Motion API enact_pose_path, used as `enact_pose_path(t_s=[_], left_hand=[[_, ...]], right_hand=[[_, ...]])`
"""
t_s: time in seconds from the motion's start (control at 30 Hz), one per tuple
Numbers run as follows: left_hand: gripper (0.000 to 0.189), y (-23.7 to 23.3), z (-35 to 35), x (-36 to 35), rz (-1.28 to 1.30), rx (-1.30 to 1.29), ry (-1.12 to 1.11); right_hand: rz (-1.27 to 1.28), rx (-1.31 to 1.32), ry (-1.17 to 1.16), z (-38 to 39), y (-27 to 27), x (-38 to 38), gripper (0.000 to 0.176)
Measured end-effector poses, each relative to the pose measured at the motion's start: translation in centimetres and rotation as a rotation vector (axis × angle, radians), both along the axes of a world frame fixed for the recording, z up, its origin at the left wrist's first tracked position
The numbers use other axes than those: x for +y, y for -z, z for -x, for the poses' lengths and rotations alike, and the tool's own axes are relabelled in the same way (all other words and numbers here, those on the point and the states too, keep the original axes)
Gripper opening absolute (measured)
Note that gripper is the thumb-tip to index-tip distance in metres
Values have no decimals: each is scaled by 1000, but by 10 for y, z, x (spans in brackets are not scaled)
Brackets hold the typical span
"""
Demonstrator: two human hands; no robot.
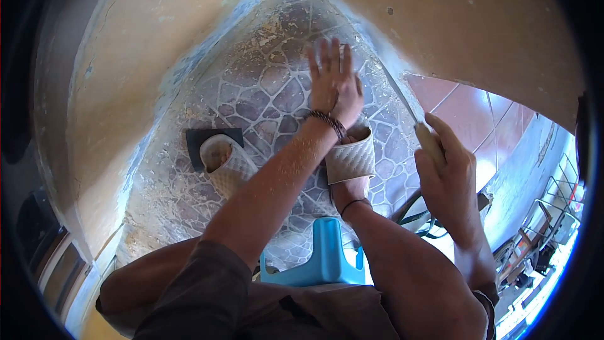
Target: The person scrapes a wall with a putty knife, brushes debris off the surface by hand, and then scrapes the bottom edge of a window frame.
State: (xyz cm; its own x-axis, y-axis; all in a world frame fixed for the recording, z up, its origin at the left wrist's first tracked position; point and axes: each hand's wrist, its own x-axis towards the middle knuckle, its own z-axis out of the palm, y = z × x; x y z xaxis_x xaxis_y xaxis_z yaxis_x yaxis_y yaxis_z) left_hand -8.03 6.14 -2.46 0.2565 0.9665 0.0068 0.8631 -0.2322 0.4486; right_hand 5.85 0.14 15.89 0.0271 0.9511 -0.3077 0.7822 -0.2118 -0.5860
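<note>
My left hand (335, 88) is spread; my right hand (450, 176) is clasped. Patterned floor (251, 97): beneath the left, contact cannot be determined. Blue stool (327, 255): below me. Bladed tool (430, 146): handle in the right, blade near the floor's edge.

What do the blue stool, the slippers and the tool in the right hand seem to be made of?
Blue stool: likely moulded plastic, smooth, with a soft sheen and rounded edges.
Slippers: perhaps rubber or foam, matte, with quilted texture.
Tool handle: pale and dull, either wood or plastic.
Tool blade: probably metal, looking thin, straight and grey.
</note>
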Motion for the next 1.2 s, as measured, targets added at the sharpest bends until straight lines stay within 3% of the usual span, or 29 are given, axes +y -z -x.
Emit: enact_pose_path(t_s=[0.03,0.07,0.17,0.27,0.33,0.4,0.47,0.57,0.63,0.7,0.77,0.87,0.97,1.0,1.1,1.17,1.2], left_hand=[[46,2,-6,-9,-10,-99,-25],[43,2,-17,-21,49,-565,-72],[47,-50,-35,-24,665,-1504,-389],[37,-27,-58,-27,476,-1581,-386],[33,-54,-36,-18,531,-1460,-355],[29,-55,-30,-5,1055,-2249,-481],[30,-37,-33,2,832,-1948,-398],[31,-51,-34,6,392,-1603,-431],[31,-45,-34,7,318,-1500,-385],[32,-23,-25,19,460,-1501,-241],[30,-25,-17,17,510,-1422,-252],[29,-59,-18,20,727,-1921,-483],[30,-17,-5,40,407,-1092,-142],[31,-26,-8,41,625,-1407,-300],[17,-40,14,33,826,-1863,-384],[16,9,17,39,840,-1911,-129],[15,6,27,36,770,-1804,-101]], right_hand=[[-126,-44,-127,5,-1,8,40],[-112,-74,-122,16,-6,18,32],[-215,-227,-242,34,4,40,29],[-289,-201,-272,50,5,55,26],[-317,-117,-256,59,1,59,22],[-406,-59,-288,58,16,63,23],[-459,-21,-286,55,27,65,22],[-490,4,-267,55,31,68,20],[-509,-9,-259,59,24,64,19],[-483,-27,-289,57,33,68,20],[-516,-39,-308,62,34,71,22],[-544,-46,-309,66,36,73,24],[-407,14,-251,68,39,78,28],[-405,47,-231,75,33,77,29],[-576,48,-308,87,39,74,29],[-567,59,-314,95,45,78,28],[-581,29,-305,101,42,78,28]])
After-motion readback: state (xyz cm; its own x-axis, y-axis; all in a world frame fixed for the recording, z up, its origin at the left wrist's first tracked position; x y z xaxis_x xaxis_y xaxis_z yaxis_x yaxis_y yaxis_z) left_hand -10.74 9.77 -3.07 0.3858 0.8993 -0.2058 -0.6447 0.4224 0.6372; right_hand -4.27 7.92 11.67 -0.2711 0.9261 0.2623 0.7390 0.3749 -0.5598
